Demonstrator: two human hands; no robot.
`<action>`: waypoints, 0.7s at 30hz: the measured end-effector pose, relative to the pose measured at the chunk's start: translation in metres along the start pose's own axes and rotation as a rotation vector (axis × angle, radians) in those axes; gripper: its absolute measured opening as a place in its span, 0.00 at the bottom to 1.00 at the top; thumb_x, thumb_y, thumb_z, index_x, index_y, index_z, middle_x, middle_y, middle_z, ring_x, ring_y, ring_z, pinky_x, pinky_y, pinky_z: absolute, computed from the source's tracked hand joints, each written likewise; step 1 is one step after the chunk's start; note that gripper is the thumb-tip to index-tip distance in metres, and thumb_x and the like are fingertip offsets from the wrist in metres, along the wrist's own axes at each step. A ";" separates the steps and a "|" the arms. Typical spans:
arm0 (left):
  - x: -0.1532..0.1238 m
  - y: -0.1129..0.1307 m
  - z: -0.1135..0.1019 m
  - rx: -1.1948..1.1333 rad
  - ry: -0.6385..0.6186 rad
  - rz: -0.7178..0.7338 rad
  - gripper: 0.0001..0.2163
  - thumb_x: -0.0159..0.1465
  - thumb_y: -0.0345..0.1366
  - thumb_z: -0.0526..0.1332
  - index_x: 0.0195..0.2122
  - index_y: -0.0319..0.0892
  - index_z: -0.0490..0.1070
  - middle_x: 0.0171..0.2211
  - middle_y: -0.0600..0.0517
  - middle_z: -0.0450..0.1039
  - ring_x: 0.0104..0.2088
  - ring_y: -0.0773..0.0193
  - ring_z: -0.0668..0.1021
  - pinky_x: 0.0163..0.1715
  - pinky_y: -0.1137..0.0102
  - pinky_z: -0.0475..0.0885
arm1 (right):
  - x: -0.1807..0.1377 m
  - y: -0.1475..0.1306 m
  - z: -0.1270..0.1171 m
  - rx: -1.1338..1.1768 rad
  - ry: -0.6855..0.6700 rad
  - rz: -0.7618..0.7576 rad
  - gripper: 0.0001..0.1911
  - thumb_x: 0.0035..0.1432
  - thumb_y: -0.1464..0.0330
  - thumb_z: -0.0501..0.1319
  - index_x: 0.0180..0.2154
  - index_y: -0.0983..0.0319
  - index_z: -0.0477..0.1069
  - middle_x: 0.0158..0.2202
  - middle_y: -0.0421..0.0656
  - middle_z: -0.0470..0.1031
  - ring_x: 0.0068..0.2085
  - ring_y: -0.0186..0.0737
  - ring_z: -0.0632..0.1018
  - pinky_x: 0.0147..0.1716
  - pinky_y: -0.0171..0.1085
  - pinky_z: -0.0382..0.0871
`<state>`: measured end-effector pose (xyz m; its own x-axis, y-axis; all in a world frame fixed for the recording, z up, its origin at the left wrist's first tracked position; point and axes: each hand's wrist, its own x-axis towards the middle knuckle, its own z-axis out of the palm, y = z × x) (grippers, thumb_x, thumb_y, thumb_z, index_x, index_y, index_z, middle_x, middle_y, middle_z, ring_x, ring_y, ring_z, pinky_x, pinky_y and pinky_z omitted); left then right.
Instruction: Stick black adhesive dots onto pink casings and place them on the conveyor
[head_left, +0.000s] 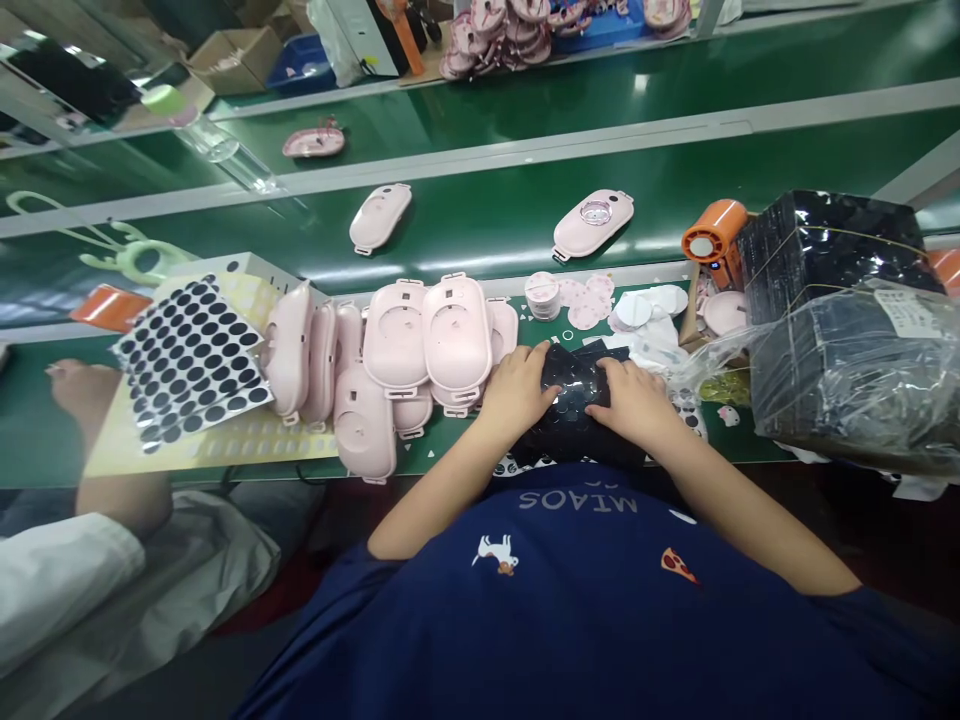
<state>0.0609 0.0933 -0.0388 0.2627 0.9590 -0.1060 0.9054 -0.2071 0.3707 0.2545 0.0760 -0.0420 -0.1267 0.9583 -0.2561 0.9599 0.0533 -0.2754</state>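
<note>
Where L hand (517, 392) & R hand (634, 402) rest, blk sheet (574, 400) lies.

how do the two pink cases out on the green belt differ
The right pink case has a clear round window set in its face, while the left pink case shows none. The right one also lies at a shallower slant than the left one. Both are pale, rounded oblongs lying on the green belt.
</note>
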 end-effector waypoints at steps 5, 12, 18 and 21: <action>0.001 -0.008 0.004 -0.227 0.129 0.010 0.23 0.64 0.33 0.63 0.60 0.37 0.67 0.53 0.39 0.74 0.55 0.48 0.76 0.60 0.52 0.69 | 0.000 0.004 0.000 0.155 0.025 -0.042 0.26 0.52 0.67 0.69 0.53 0.59 0.70 0.49 0.51 0.75 0.54 0.58 0.76 0.52 0.53 0.68; -0.011 0.001 -0.030 -1.131 0.040 0.027 0.10 0.65 0.41 0.64 0.42 0.40 0.74 0.38 0.50 0.78 0.39 0.63 0.79 0.44 0.67 0.75 | -0.028 0.015 -0.041 0.699 0.039 -0.180 0.12 0.61 0.63 0.61 0.45 0.57 0.75 0.40 0.43 0.81 0.38 0.44 0.81 0.39 0.43 0.75; -0.016 0.001 -0.059 -1.510 -0.162 0.067 0.15 0.55 0.42 0.74 0.39 0.39 0.79 0.34 0.51 0.80 0.35 0.65 0.80 0.40 0.70 0.75 | -0.025 0.025 -0.064 0.966 0.312 -0.108 0.14 0.49 0.61 0.72 0.37 0.57 0.76 0.33 0.41 0.79 0.34 0.40 0.80 0.35 0.39 0.75; -0.017 -0.002 -0.059 -1.625 -0.153 -0.005 0.15 0.54 0.40 0.74 0.41 0.40 0.80 0.35 0.51 0.81 0.32 0.68 0.80 0.33 0.74 0.74 | -0.019 0.024 -0.065 1.150 0.412 -0.104 0.17 0.48 0.62 0.72 0.41 0.56 0.75 0.30 0.38 0.75 0.31 0.36 0.77 0.31 0.36 0.74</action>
<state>0.0347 0.0893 0.0168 0.3793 0.9115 -0.1590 -0.3513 0.3008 0.8866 0.2957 0.0771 0.0162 0.0993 0.9926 0.0701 0.1434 0.0554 -0.9881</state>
